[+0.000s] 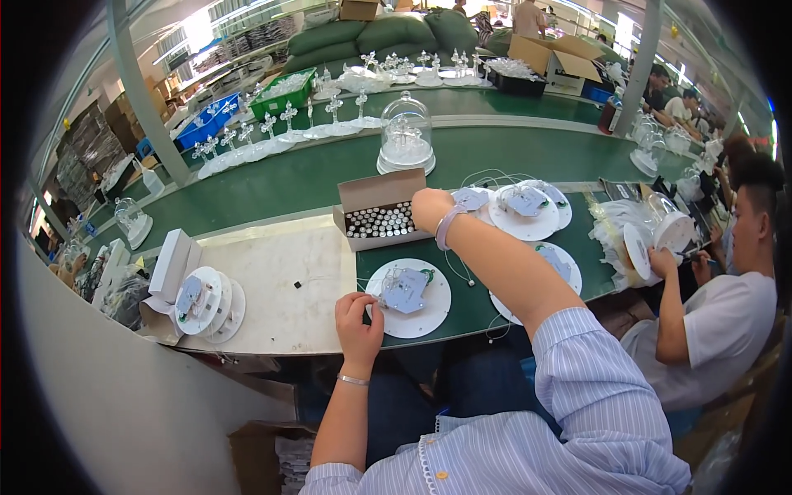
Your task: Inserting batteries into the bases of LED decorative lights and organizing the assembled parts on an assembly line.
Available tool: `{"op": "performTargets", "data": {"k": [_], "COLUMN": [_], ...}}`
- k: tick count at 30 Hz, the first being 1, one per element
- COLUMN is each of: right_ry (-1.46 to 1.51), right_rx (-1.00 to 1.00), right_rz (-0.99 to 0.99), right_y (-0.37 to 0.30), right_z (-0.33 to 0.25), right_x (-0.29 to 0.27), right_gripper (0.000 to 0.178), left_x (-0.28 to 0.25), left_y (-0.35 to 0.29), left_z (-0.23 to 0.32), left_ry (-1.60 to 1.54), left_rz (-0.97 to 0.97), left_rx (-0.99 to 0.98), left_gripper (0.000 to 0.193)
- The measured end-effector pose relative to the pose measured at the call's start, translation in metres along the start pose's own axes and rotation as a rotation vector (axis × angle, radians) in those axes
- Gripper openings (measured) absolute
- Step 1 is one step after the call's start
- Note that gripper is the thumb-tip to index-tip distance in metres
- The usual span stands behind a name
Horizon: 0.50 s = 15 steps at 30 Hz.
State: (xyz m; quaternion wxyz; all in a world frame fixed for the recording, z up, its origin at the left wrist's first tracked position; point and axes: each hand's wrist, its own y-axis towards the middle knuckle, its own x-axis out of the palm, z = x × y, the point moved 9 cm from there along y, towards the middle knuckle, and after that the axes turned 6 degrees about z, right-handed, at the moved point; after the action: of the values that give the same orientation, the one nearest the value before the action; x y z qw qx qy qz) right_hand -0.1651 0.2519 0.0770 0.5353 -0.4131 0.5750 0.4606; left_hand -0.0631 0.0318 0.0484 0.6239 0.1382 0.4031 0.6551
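My left hand (360,318) pinches the rim of the white disc base (408,297), battery not yet fitted, while my right hand (431,209), fingers hidden, reaches into the battery box (378,216).

A long green conveyor belt (330,177) curved across the workshop — grey pillars (136,91) rose on the far left and right. Shelving (223,58) stood far left under bright daylight, green sacks (371,33) piled beyond.
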Motion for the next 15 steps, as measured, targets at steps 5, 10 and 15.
{"op": "performTargets", "data": {"k": [5, 10, 15], "right_ry": [0.064, 0.005, -0.111], "right_rx": [0.036, 0.004, -0.062], "right_rz": [0.036, 0.052, -0.004], "right_y": [-0.008, -0.013, -0.008], "right_z": [0.003, -0.002, -0.008], "right_x": [0.000, -0.002, 0.000], "right_gripper": [0.018, 0.018, 0.018], "left_x": [0.000, -0.001, 0.002], "left_y": [0.001, 0.000, 0.000], "left_z": [0.001, -0.001, 0.001], "left_ry": [0.005, 0.013, 0.010], "left_rz": [-0.020, -0.022, -0.026], "left_rx": [-0.010, -0.017, -0.006], "left_gripper": [0.007, 0.006, 0.006]}}
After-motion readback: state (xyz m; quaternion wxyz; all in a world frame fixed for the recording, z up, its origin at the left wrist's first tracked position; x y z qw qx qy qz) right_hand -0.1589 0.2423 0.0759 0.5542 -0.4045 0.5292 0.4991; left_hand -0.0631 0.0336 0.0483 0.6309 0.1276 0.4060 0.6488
